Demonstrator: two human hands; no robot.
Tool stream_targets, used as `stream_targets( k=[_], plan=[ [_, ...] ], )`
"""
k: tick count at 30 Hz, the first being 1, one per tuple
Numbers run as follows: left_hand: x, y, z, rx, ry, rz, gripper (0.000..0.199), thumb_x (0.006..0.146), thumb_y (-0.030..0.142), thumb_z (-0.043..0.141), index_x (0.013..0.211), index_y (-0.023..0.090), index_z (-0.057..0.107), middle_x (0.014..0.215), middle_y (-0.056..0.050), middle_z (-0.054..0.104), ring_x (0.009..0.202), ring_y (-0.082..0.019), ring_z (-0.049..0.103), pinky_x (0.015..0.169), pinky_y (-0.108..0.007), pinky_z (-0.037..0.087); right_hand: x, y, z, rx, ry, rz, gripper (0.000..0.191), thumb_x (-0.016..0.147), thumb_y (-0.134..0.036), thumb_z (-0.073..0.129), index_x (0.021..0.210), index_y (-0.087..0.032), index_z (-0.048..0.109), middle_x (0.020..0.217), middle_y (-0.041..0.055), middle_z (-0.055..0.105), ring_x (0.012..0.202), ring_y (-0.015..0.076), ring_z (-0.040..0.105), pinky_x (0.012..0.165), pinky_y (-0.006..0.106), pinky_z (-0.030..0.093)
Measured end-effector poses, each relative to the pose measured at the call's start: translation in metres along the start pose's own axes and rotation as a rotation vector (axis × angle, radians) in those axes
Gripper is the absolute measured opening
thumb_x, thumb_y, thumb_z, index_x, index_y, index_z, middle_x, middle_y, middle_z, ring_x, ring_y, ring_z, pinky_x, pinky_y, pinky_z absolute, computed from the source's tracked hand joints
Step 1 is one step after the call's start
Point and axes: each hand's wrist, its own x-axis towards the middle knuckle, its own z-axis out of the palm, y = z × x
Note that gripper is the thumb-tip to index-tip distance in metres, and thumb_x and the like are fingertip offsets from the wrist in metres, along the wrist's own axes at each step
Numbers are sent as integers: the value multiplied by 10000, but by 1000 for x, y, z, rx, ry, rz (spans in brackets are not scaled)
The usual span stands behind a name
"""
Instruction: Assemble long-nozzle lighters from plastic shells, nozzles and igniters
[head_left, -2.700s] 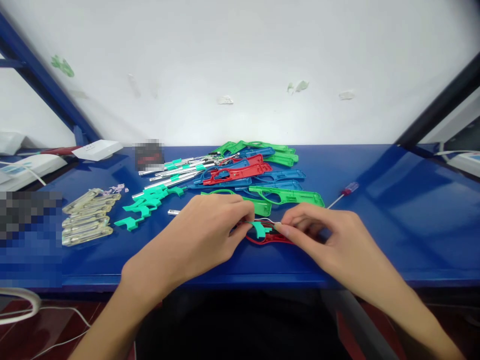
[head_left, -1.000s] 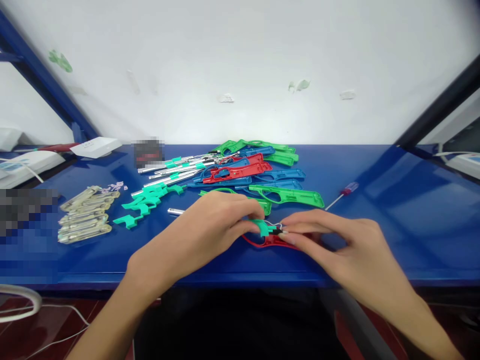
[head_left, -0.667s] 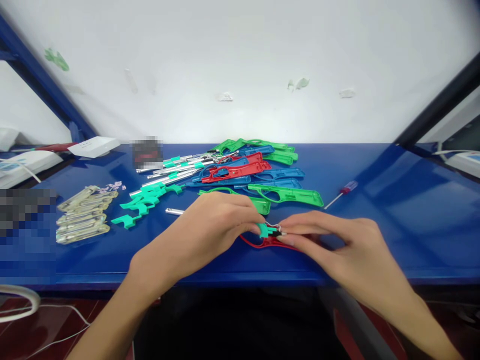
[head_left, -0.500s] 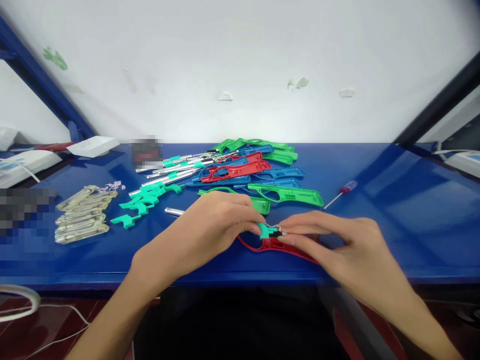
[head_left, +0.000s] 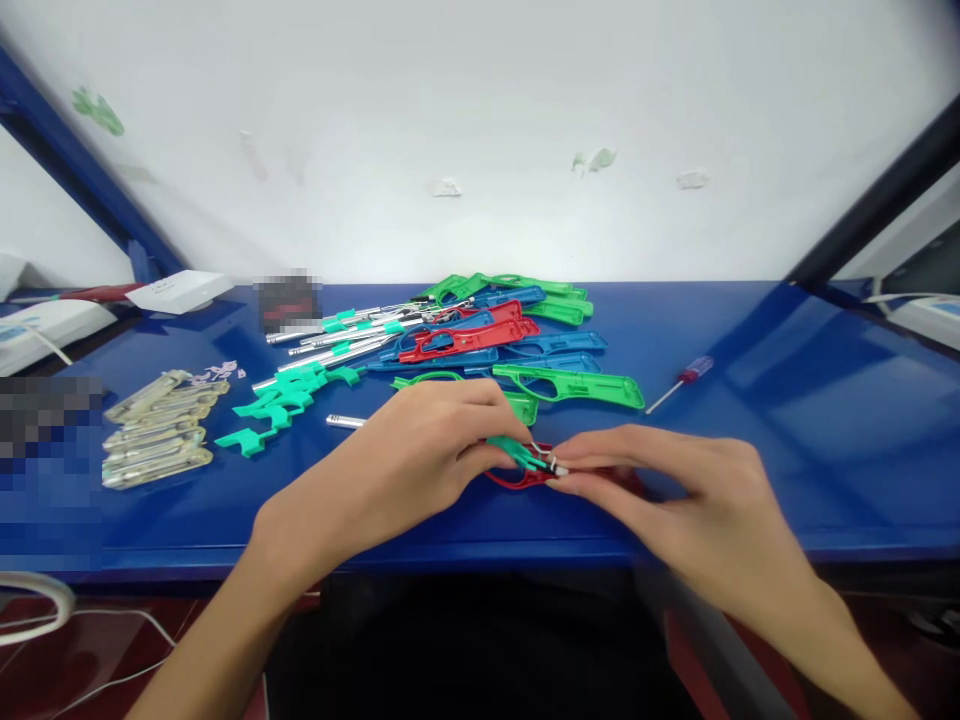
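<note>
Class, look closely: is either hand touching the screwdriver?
No, the screwdriver lies on the blue table, apart from the left hand and the right hand.

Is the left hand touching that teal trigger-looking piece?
Touching. The head view shows the left hand pinching the teal piece between thumb and fingers, with no gap where they meet.

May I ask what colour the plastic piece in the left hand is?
The small plastic piece is turquoise green, seen best in the head view.
</note>
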Motion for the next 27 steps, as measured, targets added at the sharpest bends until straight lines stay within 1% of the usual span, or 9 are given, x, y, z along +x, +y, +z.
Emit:
stream_targets(
  k=[2, 5, 9, 14, 17, 20, 23, 27],
  plan=[
    [-1, 2, -1, 2, -5, -2, 200, 990, 49, 715, 1081, 217, 773, 1054, 45, 740, 966, -111, 686, 825, -213, 467, 1, -1, -1, -4, -13, -18, 160, 942, -190, 808, 1042, -307, 767, 997, -125, 831, 856, 60, 788, 854, 104, 576],
    [-2, 4, -2, 5, 8, -3, 147, 986, 81, 736, 1047, 212, 760, 1032, 54, 743, 933, -101, 678, 771, -204, 459, 2, -2, -2, -7, -21, -27, 163, 936, -182, 813, 1033, -304, 763, 975, -123, 829, 819, 59, 778, 801, 113, 576],
    [-3, 5, -2, 10, 17, -5, 161, 966, 56, 740, 1016, 209, 747, 1010, 59, 735, 885, -94, 662, 731, -206, 448, 1, -2, -2, -1, -27, 11, 154, 941, -203, 809, 1035, -320, 770, 971, -112, 827, 802, 86, 767, 766, 167, 586],
    [-3, 7, -1, 16, 21, 5, 169, 948, 21, 734, 984, 186, 732, 978, 50, 720, 841, -86, 640, 693, -198, 434, 1, -2, -3, -8, -47, 48, 130, 939, -215, 804, 996, -328, 777, 907, -100, 809, 722, 103, 724, 719, 215, 578],
    [-2, 8, 0, 11, 20, 8, 159, 945, 20, 736, 970, 177, 740, 963, 44, 715, 818, -81, 630, 680, -192, 431, 2, -2, -3, 5, -47, 59, 139, 932, -208, 811, 983, -333, 776, 899, -111, 805, 717, 90, 715, 703, 194, 562],
    [-2, 9, -1, -2, 18, 3, 129, 955, 44, 736, 968, 172, 752, 946, 40, 711, 793, -75, 622, 655, -186, 426, 2, -2, -2, 26, -34, 70, 144, 927, -215, 820, 982, -341, 777, 920, -126, 814, 753, 81, 740, 702, 169, 560],
    [-3, 9, -1, -10, 27, 6, 123, 961, 60, 730, 983, 175, 767, 941, 39, 715, 777, -71, 620, 625, -183, 421, 2, -1, -2, 44, -17, 81, 123, 916, -236, 836, 973, -332, 785, 938, -120, 827, 801, 98, 779, 740, 166, 592],
    [-4, 9, 0, -5, 32, 5, 137, 956, 62, 733, 991, 184, 783, 931, 41, 723, 763, -73, 621, 610, -190, 419, 2, -1, -2, 47, -9, 86, 91, 914, -236, 835, 949, -310, 797, 918, -100, 833, 791, 121, 798, 762, 179, 626]
  ],
)
